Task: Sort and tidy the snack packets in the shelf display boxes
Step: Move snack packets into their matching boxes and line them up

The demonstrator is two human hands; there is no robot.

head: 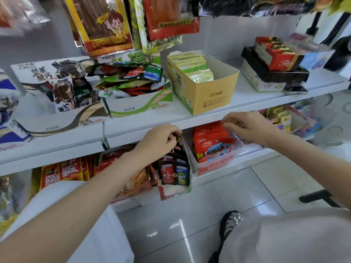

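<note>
On the far left of the upper shelf (pixel 247 103) stands a white display box with brown swirls (pixel 57 122), holding dark chocolate-bar packets upright. Just beside it to the right is a white box with green swirls (pixel 140 106), heaped with a loose jumble of green, red and blue packets (pixel 133 80) that rise above its rim. Next comes a yellow box (pixel 212 97) with pale green packets (pixel 191 67) standing in a neat row toward its back half. Further right, a red box of gold-wrapped sweets (pixel 275 56) sits on a black tray on top of a white carton.

On the lower shelf, orange-red packets (pixel 62 171) stand at the left. The left hand (pixel 159 141) reaches under the upper shelf's edge into a torn red-and-white box (pixel 171 190); its fingers (pixel 171 138) are curled and seem to pinch the top of a small dark packet, though the grip itself is partly hidden. At the front of that box stand 2 small packets, 1 red (pixel 168 174) and 1 blue-green (pixel 182 175). Right of it, a clear-sided box (pixel 214 168) holds a row of orange packets (pixel 212 147). The right hand (pixel 248 128) hovers over the back of that row, fingers bent down onto the packet tops; whether they actually grasp 1 cannot be told.
</note>
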